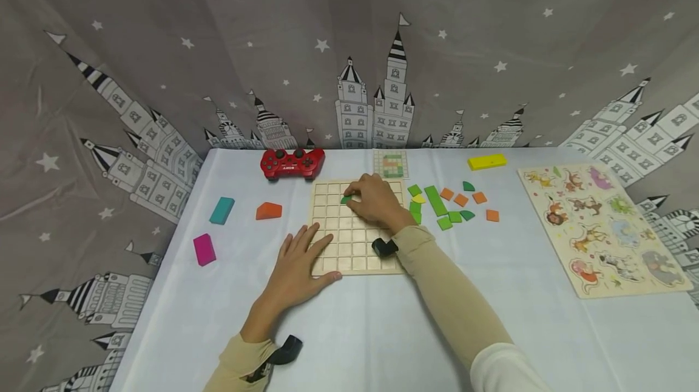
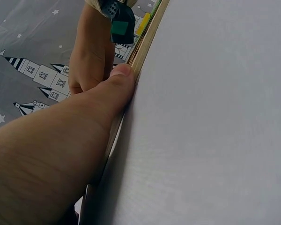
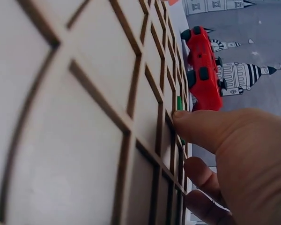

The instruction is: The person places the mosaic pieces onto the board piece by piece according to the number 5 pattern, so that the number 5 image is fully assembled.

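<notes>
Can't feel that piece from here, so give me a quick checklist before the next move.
1. Right hand pinching the dark green piece: ok.
2. Dark green piece seated flat in one square: cannot tell; the hand partly hides it.
3. Left hand touching the grid board: ok, at its near left corner.
4. Pattern card in view: ok, just beyond the board.
5. Long green piece off the board: ok, to its right.

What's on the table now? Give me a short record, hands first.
Right hand: pinches a green piece at the board
Left hand: touches the board's near left corner
Right of board: loose green, orange and yellow pieces
Left of board: blue block, pink block, orange block
Far edge: red game controller, pattern card, yellow block
Far right: animal puzzle
</notes>
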A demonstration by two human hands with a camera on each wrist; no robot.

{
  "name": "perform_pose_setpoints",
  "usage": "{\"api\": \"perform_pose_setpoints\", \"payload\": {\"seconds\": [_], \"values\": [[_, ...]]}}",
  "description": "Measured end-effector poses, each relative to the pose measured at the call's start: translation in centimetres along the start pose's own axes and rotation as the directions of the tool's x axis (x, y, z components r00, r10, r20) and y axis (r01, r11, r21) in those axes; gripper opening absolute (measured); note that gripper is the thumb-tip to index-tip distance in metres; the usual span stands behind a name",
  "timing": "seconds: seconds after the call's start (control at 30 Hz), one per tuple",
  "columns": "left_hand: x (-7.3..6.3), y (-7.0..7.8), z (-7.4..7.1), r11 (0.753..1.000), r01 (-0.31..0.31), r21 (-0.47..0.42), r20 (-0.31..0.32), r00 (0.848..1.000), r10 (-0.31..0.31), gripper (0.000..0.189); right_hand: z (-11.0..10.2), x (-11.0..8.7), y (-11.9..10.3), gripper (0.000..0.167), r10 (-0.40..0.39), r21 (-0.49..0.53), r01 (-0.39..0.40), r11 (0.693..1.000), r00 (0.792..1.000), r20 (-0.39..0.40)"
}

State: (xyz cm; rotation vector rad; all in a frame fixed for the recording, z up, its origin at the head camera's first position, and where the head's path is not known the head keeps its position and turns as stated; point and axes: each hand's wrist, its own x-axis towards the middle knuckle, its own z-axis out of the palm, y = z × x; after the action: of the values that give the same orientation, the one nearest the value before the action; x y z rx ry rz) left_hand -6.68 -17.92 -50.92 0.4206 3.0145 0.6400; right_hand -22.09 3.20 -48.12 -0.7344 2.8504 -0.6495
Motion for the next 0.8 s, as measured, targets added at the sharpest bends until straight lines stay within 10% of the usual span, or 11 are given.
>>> {"api": "perform_pose_setpoints", "payload": {"seconds": [0.8], "values": [[0.1, 0.4, -0.1, 1.0, 0.013, -0.023, 0.002, 1.0, -0.012, 0.085, -1.0, -2.8, 2.5, 0.034, 0.057, -0.065, -0.062, 0.996, 0.995, -0.084]]}}
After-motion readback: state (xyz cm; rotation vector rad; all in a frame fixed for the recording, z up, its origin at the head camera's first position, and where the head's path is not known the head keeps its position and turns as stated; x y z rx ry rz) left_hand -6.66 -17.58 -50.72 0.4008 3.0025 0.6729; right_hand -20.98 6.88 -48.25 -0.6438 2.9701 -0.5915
